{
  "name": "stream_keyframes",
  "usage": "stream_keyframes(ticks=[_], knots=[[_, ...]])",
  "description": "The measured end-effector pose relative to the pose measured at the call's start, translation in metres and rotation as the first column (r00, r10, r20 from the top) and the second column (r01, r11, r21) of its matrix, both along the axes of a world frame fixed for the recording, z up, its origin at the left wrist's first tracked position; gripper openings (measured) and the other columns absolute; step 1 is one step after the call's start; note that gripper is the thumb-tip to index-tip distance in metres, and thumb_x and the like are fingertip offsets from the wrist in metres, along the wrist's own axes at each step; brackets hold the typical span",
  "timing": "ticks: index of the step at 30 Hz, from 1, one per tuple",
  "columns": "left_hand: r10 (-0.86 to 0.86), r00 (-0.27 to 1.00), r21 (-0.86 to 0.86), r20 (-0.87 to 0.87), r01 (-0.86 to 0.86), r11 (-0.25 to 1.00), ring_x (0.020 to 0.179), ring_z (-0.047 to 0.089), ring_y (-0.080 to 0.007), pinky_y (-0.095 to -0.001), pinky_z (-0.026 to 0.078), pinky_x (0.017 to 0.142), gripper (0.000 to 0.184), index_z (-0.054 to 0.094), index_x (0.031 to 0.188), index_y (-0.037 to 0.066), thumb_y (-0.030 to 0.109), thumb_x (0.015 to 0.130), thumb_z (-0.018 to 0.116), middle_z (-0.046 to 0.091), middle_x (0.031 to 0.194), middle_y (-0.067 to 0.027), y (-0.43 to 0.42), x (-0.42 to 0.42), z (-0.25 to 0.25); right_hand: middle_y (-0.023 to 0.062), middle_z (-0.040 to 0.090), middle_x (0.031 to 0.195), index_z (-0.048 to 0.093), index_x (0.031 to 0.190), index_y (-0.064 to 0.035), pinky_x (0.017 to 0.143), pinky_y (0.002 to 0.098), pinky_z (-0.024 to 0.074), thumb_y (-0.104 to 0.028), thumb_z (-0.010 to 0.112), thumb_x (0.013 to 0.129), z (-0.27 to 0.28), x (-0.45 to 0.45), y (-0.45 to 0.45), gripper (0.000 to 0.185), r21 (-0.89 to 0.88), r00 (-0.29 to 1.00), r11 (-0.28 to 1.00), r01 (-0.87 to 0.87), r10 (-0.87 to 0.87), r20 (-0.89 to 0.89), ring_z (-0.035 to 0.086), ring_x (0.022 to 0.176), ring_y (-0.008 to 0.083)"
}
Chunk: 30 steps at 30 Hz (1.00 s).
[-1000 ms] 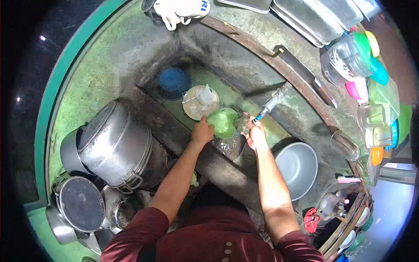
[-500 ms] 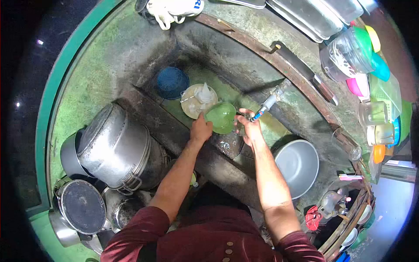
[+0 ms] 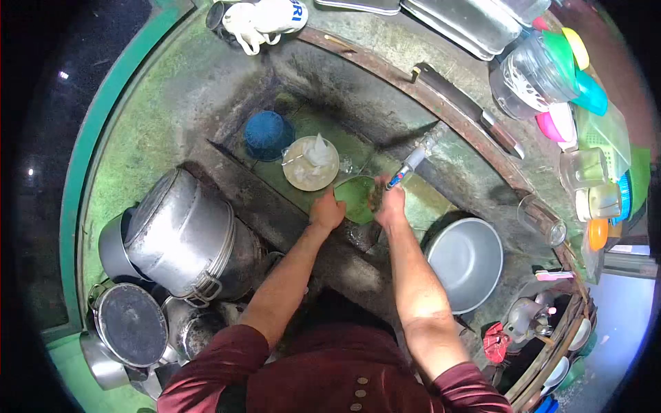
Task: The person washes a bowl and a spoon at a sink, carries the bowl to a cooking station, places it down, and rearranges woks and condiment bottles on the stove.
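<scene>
**Now gripped just beside the tap: a green bowl**

With 12 o'clock taken as straight ahead and the bowl as the dial's centre, maroon sleeves are seen nearest. The bowl's left edge, at 9 o'clock, is pinched between the thumb and fingers of the left hand. At 3 o'clock the right hand is curled in at the opposite edge; whether its fingers are pressed together or closed on something cannot be told.

Since half a second ago, the bowl has been drawn slightly toward the body, and its open face is turned less squarely to view. The right fingers, then splayed beside it, have been brought in to the bowl, so both hands are judged to be engaged on it together.

A grey basin is set at 4 o'clock, and a large metal pot is stood near 9 o'clock. At 10 o'clock a pale dish, with a white piece in it, is placed beside a blue bowl.

Farther off, a knife is laid along the ledge at 2 o'clock. At 11 o'clock, blue letters, apparently "BRI", can be read on a white mug; no other writing can be made out.
</scene>
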<state>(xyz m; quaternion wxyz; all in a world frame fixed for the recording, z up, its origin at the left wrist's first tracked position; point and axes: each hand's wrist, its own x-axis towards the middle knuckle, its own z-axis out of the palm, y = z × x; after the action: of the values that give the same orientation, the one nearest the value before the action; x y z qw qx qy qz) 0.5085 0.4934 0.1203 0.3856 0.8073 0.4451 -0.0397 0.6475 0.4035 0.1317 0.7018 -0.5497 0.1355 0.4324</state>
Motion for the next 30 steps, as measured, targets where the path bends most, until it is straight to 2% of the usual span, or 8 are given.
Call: stream_keyframes(ticks=[2, 4, 5, 8, 10, 15, 18, 30], knots=[[0.049, 0.999, 0.014, 0.01, -0.049, 0.999, 0.094, 0.059, -0.043, -0.0486, 0.047, 0.082, 0.062, 0.035, 0.131, -0.006, 0.02, 0.079, 0.056, 0.059, 0.1, -0.0304, 0.0, -0.001, 0.001, 0.007, 0.061, 0.071, 0.057, 0.092, -0.007, 0.049, 0.0389, 0.0415, -0.037, 0.058, 0.086, -0.027, -0.002, 0.002, 0.031, -0.005, 0.998, 1.0, -0.004, 0.004, 0.055, 0.056, 0.058, 0.0262], [0.052, 0.998, 0.031, 0.019, -0.053, 0.998, 0.095, 0.058, -0.0428, -0.048, 0.047, 0.082, 0.06, 0.038, 0.13, -0.005, 0.02, 0.079, 0.057, 0.06, 0.101, -0.0291, -0.002, -0.001, 0.0, 0.0128, 0.063, 0.068, 0.06, 0.095, -0.0061, 0.059, 0.0432, 0.0459, -0.034, 0.059, 0.083, -0.04, -0.012, 0.002, 0.03, -0.57, 0.041, 0.795, -0.205, 0.589, 0.807, 0.06, 0.069, 0.0355], [0.057, 0.998, 0.051, 0.032, -0.059, 0.997, 0.097, 0.058, -0.0427, -0.0473, 0.047, 0.083, 0.058, 0.04, 0.129, -0.003, 0.019, 0.079, 0.058, 0.06, 0.103, -0.0277, -0.001, -0.001, 0.0, 0.0192, 0.064, 0.089, 0.06, 0.105, -0.0063, 0.072, 0.0442, 0.0488, -0.026, 0.062, 0.079, -0.007, -0.016, -0.001, 0.033, -0.84, -0.104, 0.452, -0.301, 0.86, 0.5, 0.06, 0.084, 0.039], [0.113, 0.983, -0.008, 0.142, -0.113, 0.994, 0.097, 0.058, -0.0418, -0.0467, 0.047, 0.084, 0.052, 0.044, 0.123, -0.005, 0.019, 0.08, 0.058, 0.06, 0.103, -0.0276, 0.005, 0.0, 0.001, 0.0191, 0.06, 0.102, 0.059, 0.11, -0.0085, 0.075, 0.0444, 0.0502, -0.019, 0.063, 0.077, 0.019, -0.026, -0.043, 0.036, -0.85, -0.244, 0.463, -0.252, 0.819, 0.519, 0.06, 0.09, 0.037], [0.089, 0.993, -0.319, 0.08, -0.059, 0.946, 0.097, 0.058, -0.0417, -0.0459, 0.047, 0.084, 0.049, 0.046, 0.12, -0.005, 0.02, 0.08, 0.057, 0.06, 0.104, -0.0275, 0.01, 0.011, 0.001, 0.0199, 0.053, 0.117, 0.055, 0.117, -0.0114, 0.082, 0.0453, 0.0492, -0.01, 0.064, 0.073, 0.023, -0.028, -0.069, 0.045, -0.915, -0.303, 0.225, -0.334, 0.894, 0.33, 0.058, 0.098, 0.0366], [-0.214, 0.97, -0.625, -0.113, 0.098, 0.774, 0.095, 0.06, -0.0397, -0.0444, 0.048, 0.085, 0.045, 0.05, 0.114, -0.004, 0.025, 0.08, 0.058, 0.061, 0.103, -0.026, 0.004, 0.04, -0.028, 0.0175, 0.058, 0.089, 0.061, 0.081, -0.0026, 0.075, 0.0444, 0.0491, -0.016, 0.063, 0.079, -0.002, -0.02, -0.091, 0.013, -0.84, -0.25, 0.494, -0.223, 0.804, 0.539, 0.058, 0.086, 0.0365], [-0.111, 0.994, 0.166, -0.003, 0.11, 0.98, 0.103, 0.057, -0.0363, -0.0476, 0.045, 0.088, 0.055, 0.045, 0.121, -0.001, 0.03, 0.078, 0.061, 0.056, 0.114, -0.0231, -0.005, 0.041, -0.008, 0.0176, 0.058, 0.086, 0.062, 0.08, -0.0032, 0.076, 0.0444, 0.0485, -0.017, 0.062, 0.08, -0.019, -0.031, -0.084, 0.014, -0.846, -0.343, 0.458, -0.273, 0.775, 0.53, 0.058, 0.085, 0.0361], [-0.373, 0.905, 0.191, 0.207, 0.336, 0.922, 0.095, 0.056, -0.0391, -0.0457, 0.046, 0.083, 0.032, 0.061, 0.1, 0.002, 0.023, 0.076, 0.057, 0.058, 0.098, -0.0231, -0.022, 0.095, 0.04, 0.0224, 0.064, 0.085, 0.063, 0.087, 0.0011, 0.072, 0.0449, 0.0497, -0.019, 0.055, 0.084, -0.013, -0.038, -0.066, 0.022, -0.537, -0.083, 0.774, -0.336, 0.543, 0.835, 0.061, 0.081, 0.0402]])
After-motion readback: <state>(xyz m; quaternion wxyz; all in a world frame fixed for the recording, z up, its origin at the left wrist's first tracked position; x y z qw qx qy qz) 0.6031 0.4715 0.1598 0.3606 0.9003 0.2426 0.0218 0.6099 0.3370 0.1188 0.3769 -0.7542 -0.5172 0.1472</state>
